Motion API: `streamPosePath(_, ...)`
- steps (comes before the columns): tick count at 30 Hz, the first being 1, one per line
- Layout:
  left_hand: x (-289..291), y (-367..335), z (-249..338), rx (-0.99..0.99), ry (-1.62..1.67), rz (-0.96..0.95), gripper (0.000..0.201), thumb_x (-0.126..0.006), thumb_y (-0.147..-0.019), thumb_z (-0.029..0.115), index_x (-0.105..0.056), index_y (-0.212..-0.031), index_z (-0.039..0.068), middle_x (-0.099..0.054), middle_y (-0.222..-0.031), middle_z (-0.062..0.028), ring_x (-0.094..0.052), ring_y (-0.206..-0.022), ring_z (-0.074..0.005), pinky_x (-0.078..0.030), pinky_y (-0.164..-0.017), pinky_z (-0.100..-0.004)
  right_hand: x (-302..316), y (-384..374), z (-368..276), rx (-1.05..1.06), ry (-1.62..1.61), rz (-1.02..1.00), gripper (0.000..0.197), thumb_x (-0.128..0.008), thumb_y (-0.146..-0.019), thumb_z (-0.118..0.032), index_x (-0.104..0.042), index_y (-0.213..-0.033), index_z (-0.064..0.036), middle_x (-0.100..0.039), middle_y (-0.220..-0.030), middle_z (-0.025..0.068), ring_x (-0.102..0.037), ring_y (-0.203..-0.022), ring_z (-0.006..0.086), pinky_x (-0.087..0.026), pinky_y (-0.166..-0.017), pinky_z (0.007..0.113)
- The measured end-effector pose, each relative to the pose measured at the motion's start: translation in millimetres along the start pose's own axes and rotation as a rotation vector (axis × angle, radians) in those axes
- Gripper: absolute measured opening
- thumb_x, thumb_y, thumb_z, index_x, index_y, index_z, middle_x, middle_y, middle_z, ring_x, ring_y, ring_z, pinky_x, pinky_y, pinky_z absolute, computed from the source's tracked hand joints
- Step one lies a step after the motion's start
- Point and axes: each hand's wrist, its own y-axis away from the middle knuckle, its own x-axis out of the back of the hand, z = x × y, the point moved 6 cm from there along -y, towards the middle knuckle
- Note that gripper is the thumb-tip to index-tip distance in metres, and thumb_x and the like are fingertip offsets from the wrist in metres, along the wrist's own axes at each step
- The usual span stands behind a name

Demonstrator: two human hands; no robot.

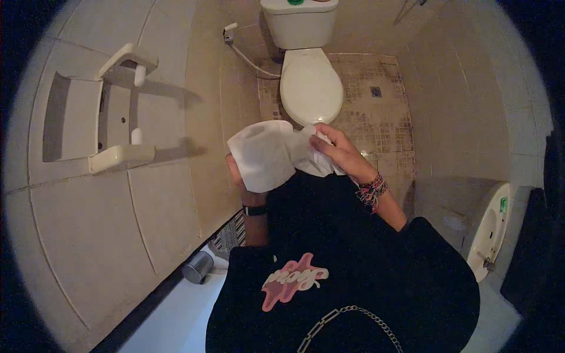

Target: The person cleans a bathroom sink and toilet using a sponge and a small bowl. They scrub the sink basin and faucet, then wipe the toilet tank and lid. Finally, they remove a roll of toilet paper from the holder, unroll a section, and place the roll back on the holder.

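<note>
A white toilet paper roll (262,156) is held in front of my body. My left hand (233,169) grips it from the left and behind; most of its fingers are hidden by the roll. A loose sheet of paper (303,147) stretches from the roll toward the right. My right hand (341,152) pinches this loose end between thumb and fingers, with some crumpled paper hanging below. A dark band circles my left wrist, and woven bracelets (372,192) circle my right.
An empty holder (115,117) with two arms is set in the left tiled wall. Ahead stands a toilet (312,82) with its lid down, a hand sprayer (229,32) beside it. A sink (491,235) is at the right, a small metal bin (198,267) at lower left.
</note>
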Motion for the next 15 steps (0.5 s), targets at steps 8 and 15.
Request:
streamPosePath(8, 16, 3, -9, 0.021, 0.100, -0.177, 0.068, -0.046, -0.084, 0.059, -0.038, -0.131, 0.010, -0.047, -0.129, -0.0135, -0.048, -0.117, -0.0292, -0.041, -0.096, -0.0511, -16, 7, -26, -0.006, 0.214, 0.010, 0.032, -0.064, -0.086, -0.028, -0.060, -0.103, -0.0018, -0.062, -0.092, 0.0023, -0.055, -0.086, 0.0101, -0.044, -0.076, 0.024)
streamPosePath(15, 50, -1, -6, 0.002, -0.038, 0.019, 0.064, -0.042, -0.084, 0.057, -0.052, -0.116, 0.003, -0.059, -0.105, -0.0154, -0.056, -0.104, -0.0278, -0.045, -0.091, -0.0464, -6, 4, -38, 0.088, 0.157, 0.100, 0.021, -0.060, -0.088, -0.020, -0.058, -0.099, -0.0021, -0.061, -0.087, 0.0007, -0.054, -0.080, 0.0085, -0.044, -0.071, 0.023)
